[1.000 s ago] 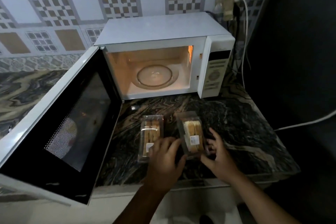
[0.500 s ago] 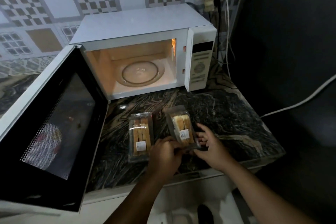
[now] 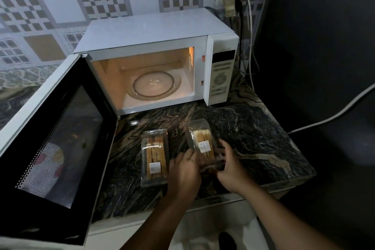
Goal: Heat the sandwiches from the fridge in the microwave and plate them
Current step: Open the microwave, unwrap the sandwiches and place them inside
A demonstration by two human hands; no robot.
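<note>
- Microwave [image 3: 154, 32] sitting at the back of the dark marbled table [image 3: 253, 132], its door [image 3: 54, 140] hanging wide open to the left, cavity lit orange.
- Glass turntable [image 3: 157, 85] lying bare inside the cavity.
- Two clear plastic sandwich packs lying on the table in front of the microwave, side by side and a little apart.
- Left pack [image 3: 155, 154] lying flat, untouched, white label facing up near its front end.
- Right pack [image 3: 203, 144] being held at its near end by both hands, far end pointing toward the microwave.
- Left hand [image 3: 184, 172] curling its fingers over the pack's near left corner.
- Right hand [image 3: 229, 166] gripping the pack's right edge, fingers bent around the plastic.
- Hands working close together on the same pack; cannot tell whether its lid is being parted.
- White cable [image 3: 332, 115] trailing off the table's right side against the dark wall.
</note>
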